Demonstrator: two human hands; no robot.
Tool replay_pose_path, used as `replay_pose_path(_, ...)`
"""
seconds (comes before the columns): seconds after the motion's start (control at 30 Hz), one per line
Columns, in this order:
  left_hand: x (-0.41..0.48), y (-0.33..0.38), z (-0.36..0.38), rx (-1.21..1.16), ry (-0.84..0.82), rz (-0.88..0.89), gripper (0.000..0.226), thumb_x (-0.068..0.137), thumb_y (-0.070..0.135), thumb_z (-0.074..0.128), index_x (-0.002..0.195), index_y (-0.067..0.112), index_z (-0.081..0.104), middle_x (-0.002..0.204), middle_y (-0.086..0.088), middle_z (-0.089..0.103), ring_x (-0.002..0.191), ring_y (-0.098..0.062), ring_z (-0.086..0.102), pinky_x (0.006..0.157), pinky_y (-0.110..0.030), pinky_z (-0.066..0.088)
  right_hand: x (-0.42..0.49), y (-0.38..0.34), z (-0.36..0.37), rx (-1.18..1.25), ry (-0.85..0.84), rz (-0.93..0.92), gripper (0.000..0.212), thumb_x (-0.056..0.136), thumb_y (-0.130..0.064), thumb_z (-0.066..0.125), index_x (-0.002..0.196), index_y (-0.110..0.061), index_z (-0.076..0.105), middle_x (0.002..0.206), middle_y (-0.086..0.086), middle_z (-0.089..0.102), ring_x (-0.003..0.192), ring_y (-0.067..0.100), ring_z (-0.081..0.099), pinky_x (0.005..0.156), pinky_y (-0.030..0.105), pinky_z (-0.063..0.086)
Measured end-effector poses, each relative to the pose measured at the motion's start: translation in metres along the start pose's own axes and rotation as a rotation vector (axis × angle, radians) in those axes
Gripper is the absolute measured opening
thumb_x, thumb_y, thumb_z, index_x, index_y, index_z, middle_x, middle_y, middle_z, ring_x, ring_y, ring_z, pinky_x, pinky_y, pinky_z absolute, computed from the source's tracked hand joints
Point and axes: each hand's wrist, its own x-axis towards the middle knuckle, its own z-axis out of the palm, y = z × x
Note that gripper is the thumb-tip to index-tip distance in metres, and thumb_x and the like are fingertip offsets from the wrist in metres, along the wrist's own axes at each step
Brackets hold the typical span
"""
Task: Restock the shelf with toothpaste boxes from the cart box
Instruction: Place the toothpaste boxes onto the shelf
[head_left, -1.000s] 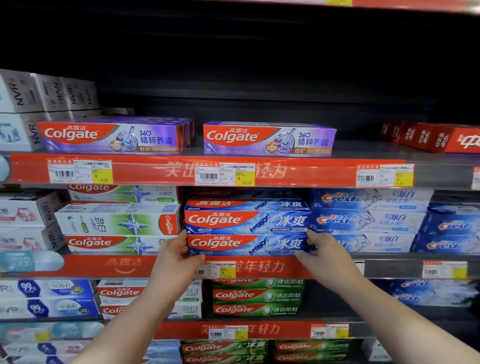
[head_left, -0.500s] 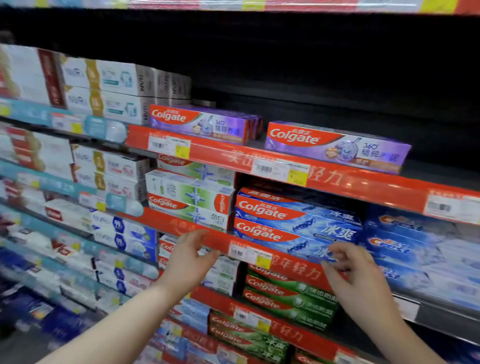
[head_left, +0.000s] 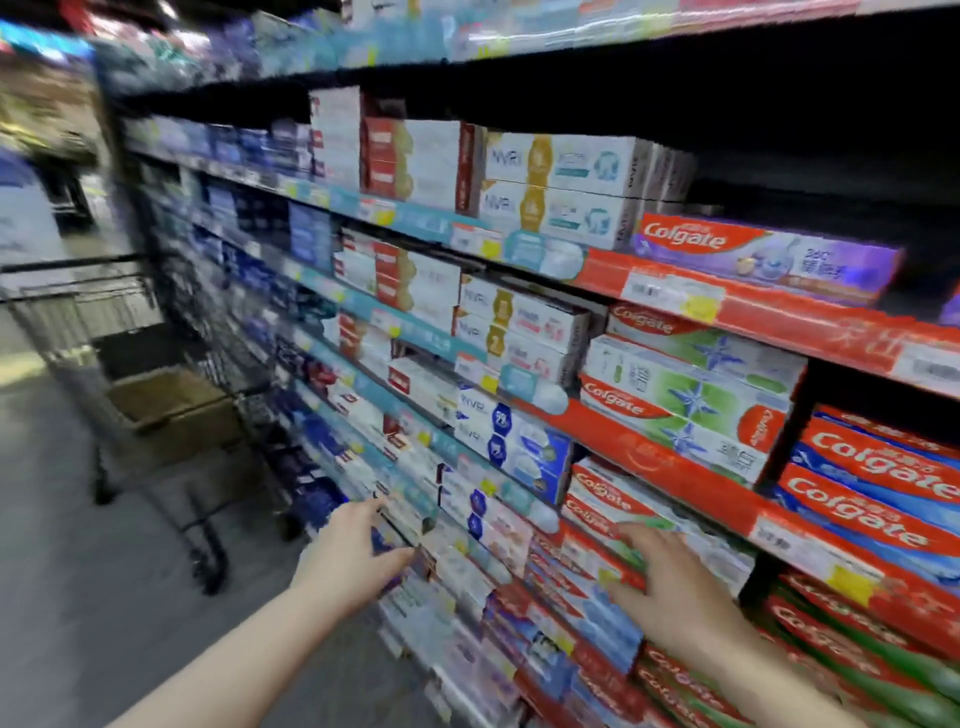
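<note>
Head view, the only one available, motion-blurred: both my hands are empty and spread in front of the shelving. Left hand (head_left: 358, 551) has fingers loosely open, hovering close to the blurred lower-shelf boxes, with contact not resolvable. Right hand (head_left: 670, 582) is flat and open, palm toward the red-and-white Colgate boxes (head_left: 602, 499) on the shelf below the green Colgate stack (head_left: 691, 400); it appears to touch or nearly touch their fronts, gripping nothing. Blue Colgate boxes (head_left: 878, 483) sit at the far right in a stack, faces flush with the red price rail (head_left: 675, 462), which reads as a filled slot. Above, a purple Colgate box (head_left: 769, 254) lies with dark empty shelf behind and beside it, so there is space for stock there. Shopping cart (head_left: 124, 364) stands to my left in the aisle, well apart from both hands, with a brown cardboard box (head_left: 171, 400) in its basket; the box's contents are too blurred to make out. Judgement: since I hold nothing and the view is angled toward the cart, the next step is likely a reach into that box for more toothpaste. Open palms suit that.
</note>
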Motion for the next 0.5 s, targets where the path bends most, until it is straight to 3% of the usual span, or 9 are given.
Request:
replay_pose_path(0.3,0.028,-0.187,-0.104,0.108,0.084,-0.222,0.071,0.077,0.053,0.059,0.136,0.023,0.036,0.141,-0.005,0.042,0.127,-0.027,0.045,0.101,-0.038,0.042,0.097,-0.19,0.1,-0.064,-0.092,-0.164,0.058,0.085,-0.036,0.057,0.137,-0.026,0.033,0.144,-0.002,0.041,0.124,0.015,0.047,0.099,0.031,0.042)
replay_pose_path(0.5,0.043,-0.275,-0.152,0.065,0.093,-0.344,0.072,0.078,0.052,0.058,0.138,0.022,0.033,0.143,-0.006,0.038,0.128,-0.028,0.043,0.104,-0.04,0.039,0.143,-0.289,0.151,-0.128,-0.175,-0.258,0.058,0.084,-0.042,0.056,0.135,-0.03,0.034,0.143,-0.003,0.041,0.126,0.017,0.044,0.1,0.036,0.043)
